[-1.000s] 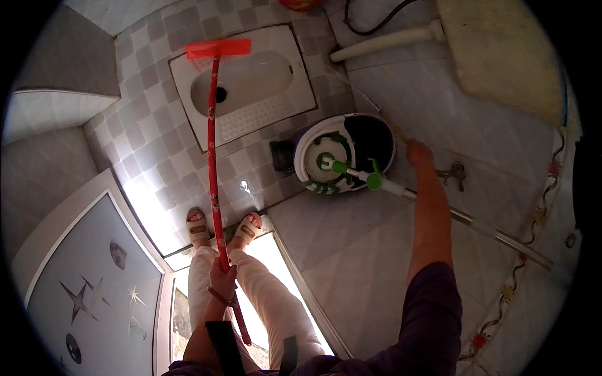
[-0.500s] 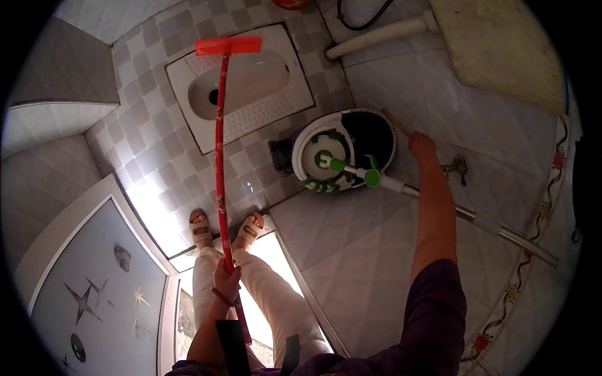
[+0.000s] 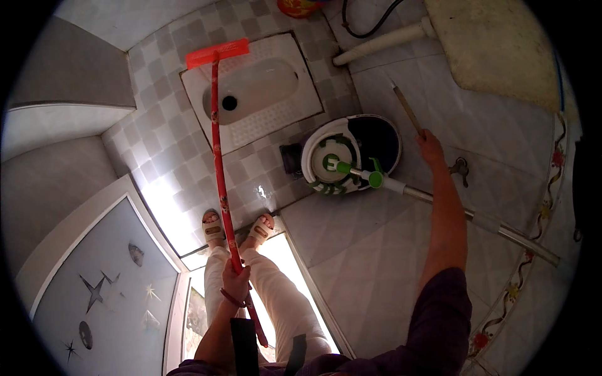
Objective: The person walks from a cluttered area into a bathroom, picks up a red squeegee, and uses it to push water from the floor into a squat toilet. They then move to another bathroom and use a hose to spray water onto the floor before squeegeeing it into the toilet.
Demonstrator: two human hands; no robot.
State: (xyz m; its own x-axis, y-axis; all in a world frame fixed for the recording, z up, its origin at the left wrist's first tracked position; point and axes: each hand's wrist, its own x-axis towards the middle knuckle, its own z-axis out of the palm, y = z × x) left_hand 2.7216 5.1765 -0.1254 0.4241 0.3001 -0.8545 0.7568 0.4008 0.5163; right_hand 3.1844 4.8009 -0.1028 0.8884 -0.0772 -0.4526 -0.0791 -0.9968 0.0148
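Observation:
My left hand (image 3: pixel 236 283) is wrapped round the long red pole of a broom or floor squeegee (image 3: pixel 218 156). Its wide red head lies over the far left corner of the white squat toilet (image 3: pixel 295 113), and the pole's near end sticks out past my hand. To the right, my right hand (image 3: pixel 429 149) grips the end of a thin tan stick-like tool (image 3: pixel 407 108) with a pale narrow tip, held against the wall side beyond the bucket; its exact kind is unclear. Just left of that hand stands the white and dark spin-mop bucket (image 3: pixel 307 164).
A mop (image 3: pixel 426 195) with a green joint and metal pole leans from the bucket to the right wall. A tap (image 3: pixel 460 168) juts from that wall. A white pipe (image 3: pixel 382 44) and a red container (image 3: pixel 298 7) are at the back. A frosted door (image 3: pixel 106 288) stands at left.
My right hand has raised the tan tool, so more of it shows beyond the bucket. The red head has tilted and shifted left over the toilet. The whole view has shifted slightly.

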